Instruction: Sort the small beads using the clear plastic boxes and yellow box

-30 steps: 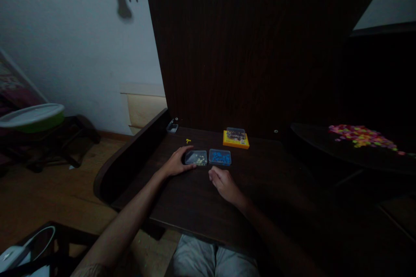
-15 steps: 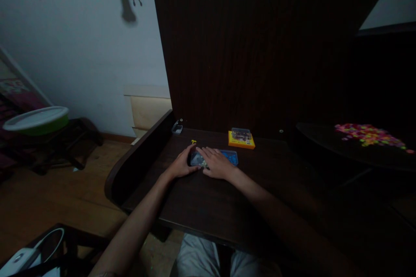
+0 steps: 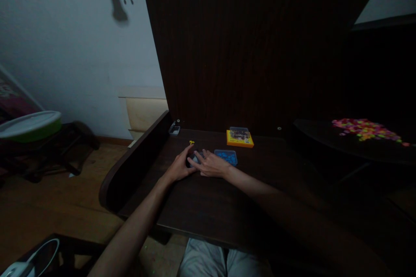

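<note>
Holding a small clear box at frame centre on the dark table, curling the left hand around its left end, resting the right hand flat and open across its top, blue box just right, orange box further up.

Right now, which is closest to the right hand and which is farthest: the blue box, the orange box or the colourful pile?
1. Blue box: just behind the right hand, on its right side.
2. Orange box: farther back, a bit to the right.
3. Colourful pile: far off to the right.
</note>
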`<state>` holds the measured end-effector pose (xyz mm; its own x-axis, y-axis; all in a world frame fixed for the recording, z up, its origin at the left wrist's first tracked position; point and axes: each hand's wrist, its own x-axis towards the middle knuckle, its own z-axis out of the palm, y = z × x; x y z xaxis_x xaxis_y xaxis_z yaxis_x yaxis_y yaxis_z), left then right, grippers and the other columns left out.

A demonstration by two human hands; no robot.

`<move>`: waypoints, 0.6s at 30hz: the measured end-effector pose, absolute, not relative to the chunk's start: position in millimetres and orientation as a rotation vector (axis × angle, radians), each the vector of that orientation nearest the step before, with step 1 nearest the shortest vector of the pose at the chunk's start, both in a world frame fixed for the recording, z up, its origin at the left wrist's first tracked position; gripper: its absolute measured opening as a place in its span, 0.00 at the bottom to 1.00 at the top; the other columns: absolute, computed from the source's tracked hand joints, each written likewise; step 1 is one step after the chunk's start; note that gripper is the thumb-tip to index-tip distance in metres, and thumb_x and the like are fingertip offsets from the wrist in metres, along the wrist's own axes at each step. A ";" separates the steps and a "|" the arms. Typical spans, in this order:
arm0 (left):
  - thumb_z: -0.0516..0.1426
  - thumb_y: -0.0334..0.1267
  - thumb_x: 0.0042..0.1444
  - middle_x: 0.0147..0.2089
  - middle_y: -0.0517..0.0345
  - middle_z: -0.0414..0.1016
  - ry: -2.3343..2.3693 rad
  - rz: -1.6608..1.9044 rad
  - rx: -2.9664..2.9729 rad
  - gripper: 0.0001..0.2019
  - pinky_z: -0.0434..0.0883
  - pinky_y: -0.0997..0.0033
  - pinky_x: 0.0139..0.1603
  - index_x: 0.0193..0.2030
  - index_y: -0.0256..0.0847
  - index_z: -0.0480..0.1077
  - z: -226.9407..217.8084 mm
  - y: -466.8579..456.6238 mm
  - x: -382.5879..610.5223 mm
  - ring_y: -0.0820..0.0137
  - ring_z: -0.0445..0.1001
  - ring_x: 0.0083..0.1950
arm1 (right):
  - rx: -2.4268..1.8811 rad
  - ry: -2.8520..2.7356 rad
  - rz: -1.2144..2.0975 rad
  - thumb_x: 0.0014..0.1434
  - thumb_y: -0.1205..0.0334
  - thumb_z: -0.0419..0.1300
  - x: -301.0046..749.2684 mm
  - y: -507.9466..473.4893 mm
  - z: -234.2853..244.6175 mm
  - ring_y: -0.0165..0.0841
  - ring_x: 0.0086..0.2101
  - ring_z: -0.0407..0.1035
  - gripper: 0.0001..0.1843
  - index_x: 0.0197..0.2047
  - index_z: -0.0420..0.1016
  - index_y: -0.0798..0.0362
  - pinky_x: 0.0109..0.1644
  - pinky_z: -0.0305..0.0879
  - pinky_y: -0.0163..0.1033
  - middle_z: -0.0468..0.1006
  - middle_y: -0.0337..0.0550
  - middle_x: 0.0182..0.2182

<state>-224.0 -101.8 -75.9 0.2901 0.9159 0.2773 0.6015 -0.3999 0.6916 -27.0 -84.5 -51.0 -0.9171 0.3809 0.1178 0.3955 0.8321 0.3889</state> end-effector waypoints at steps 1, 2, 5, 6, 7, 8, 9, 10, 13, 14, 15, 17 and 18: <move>0.65 0.39 0.47 0.62 0.43 0.69 1.349 0.916 2.109 0.44 0.68 0.56 0.62 0.70 0.40 0.51 -74.8 -102.2 -223.6 0.57 0.70 0.63 | -0.619 -2.989 -0.678 0.63 0.56 0.58 -28.7 -84.0 -51.0 0.56 0.52 0.71 0.37 0.70 0.49 0.56 0.49 0.71 0.58 0.65 0.72 0.60; 0.64 0.38 0.47 0.62 0.43 0.70 1.343 0.921 2.108 0.44 0.69 0.56 0.61 0.69 0.39 0.51 -73.7 -102.4 -223.3 0.57 0.70 0.62 | -0.614 -2.998 -0.710 0.64 0.58 0.56 -30.4 -83.6 -51.1 0.56 0.51 0.72 0.35 0.70 0.49 0.56 0.47 0.72 0.58 0.66 0.73 0.60; 0.63 0.36 0.47 0.60 0.43 0.71 1.310 0.934 2.090 0.43 0.71 0.58 0.59 0.69 0.38 0.50 -71.7 -102.4 -222.9 0.59 0.73 0.59 | -0.604 -2.997 -0.780 0.67 0.65 0.48 -34.9 -82.5 -51.4 0.55 0.48 0.75 0.29 0.70 0.49 0.56 0.43 0.74 0.58 0.67 0.75 0.58; 0.63 0.35 0.47 0.60 0.43 0.71 1.296 0.946 2.083 0.42 0.71 0.59 0.58 0.69 0.38 0.51 -71.8 -102.1 -223.0 0.59 0.73 0.59 | -0.597 -2.997 -0.797 0.68 0.66 0.47 -35.9 -82.2 -51.6 0.54 0.47 0.75 0.28 0.70 0.49 0.55 0.42 0.74 0.58 0.68 0.75 0.57; 0.63 0.35 0.47 0.60 0.43 0.71 1.280 0.959 2.079 0.42 0.71 0.59 0.58 0.69 0.39 0.51 -72.5 -101.5 -223.3 0.59 0.73 0.59 | -0.591 -2.998 -0.813 0.68 0.67 0.45 -36.7 -81.9 -51.7 0.54 0.46 0.76 0.28 0.70 0.49 0.55 0.42 0.74 0.58 0.68 0.75 0.57; 0.63 0.34 0.47 0.60 0.43 0.71 1.264 0.974 2.075 0.42 0.71 0.58 0.59 0.68 0.39 0.51 -73.6 -100.7 -223.6 0.58 0.73 0.60 | -0.589 -3.004 -0.830 0.68 0.68 0.44 -37.3 -81.6 -51.7 0.54 0.46 0.76 0.27 0.69 0.49 0.55 0.41 0.74 0.58 0.68 0.76 0.57; 0.63 0.34 0.47 0.60 0.42 0.71 1.249 0.988 2.071 0.41 0.70 0.58 0.60 0.68 0.39 0.52 -75.0 -99.8 -224.1 0.58 0.72 0.60 | -0.591 -3.011 -0.848 0.68 0.68 0.44 -37.8 -81.4 -51.4 0.54 0.46 0.76 0.27 0.69 0.49 0.55 0.41 0.74 0.58 0.68 0.76 0.57; 0.63 0.33 0.47 0.61 0.42 0.71 1.234 1.001 2.066 0.41 0.69 0.57 0.60 0.68 0.39 0.52 -76.7 -98.8 -224.5 0.58 0.72 0.61 | -0.596 -3.020 -0.865 0.69 0.68 0.43 -38.3 -81.3 -50.8 0.54 0.45 0.76 0.27 0.69 0.49 0.55 0.40 0.74 0.58 0.68 0.76 0.57; 0.63 0.33 0.47 0.62 0.41 0.70 1.207 1.019 2.044 0.41 0.68 0.56 0.62 0.67 0.40 0.52 -80.6 -96.7 -225.3 0.58 0.70 0.62 | -0.599 -3.048 -0.893 0.69 0.68 0.42 -39.3 -81.5 -45.8 0.54 0.45 0.77 0.26 0.69 0.48 0.55 0.40 0.75 0.57 0.67 0.78 0.57; 0.63 0.33 0.47 0.62 0.41 0.70 1.210 1.018 2.038 0.41 0.67 0.55 0.63 0.67 0.40 0.52 -81.0 -96.6 -225.2 0.58 0.70 0.63 | -0.598 -3.059 -0.886 0.69 0.68 0.42 -39.5 -81.5 -43.0 0.54 0.45 0.77 0.26 0.69 0.48 0.55 0.39 0.75 0.56 0.68 0.77 0.56; 0.64 0.33 0.47 0.62 0.42 0.69 1.219 1.015 2.032 0.41 0.67 0.55 0.63 0.67 0.40 0.52 -80.9 -96.9 -224.9 0.58 0.70 0.63 | -0.604 -3.066 -0.866 0.69 0.68 0.41 -39.6 -81.5 -39.6 0.54 0.45 0.77 0.26 0.69 0.48 0.55 0.39 0.75 0.55 0.68 0.77 0.56; 0.66 0.34 0.45 0.62 0.42 0.70 1.249 1.006 2.014 0.43 0.66 0.53 0.64 0.67 0.41 0.53 -79.2 -98.3 -223.8 0.57 0.69 0.63 | -0.615 -3.090 -0.775 0.70 0.67 0.42 -38.9 -80.5 -31.5 0.51 0.43 0.78 0.26 0.70 0.48 0.54 0.38 0.75 0.52 0.69 0.74 0.56; 0.67 0.35 0.44 0.61 0.43 0.70 1.264 1.006 1.998 0.44 0.66 0.52 0.64 0.67 0.41 0.53 -78.0 -99.1 -223.1 0.56 0.69 0.63 | -0.621 -3.099 -0.703 0.70 0.65 0.44 -38.1 -79.6 -27.1 0.50 0.42 0.78 0.27 0.70 0.48 0.54 0.37 0.75 0.50 0.70 0.72 0.56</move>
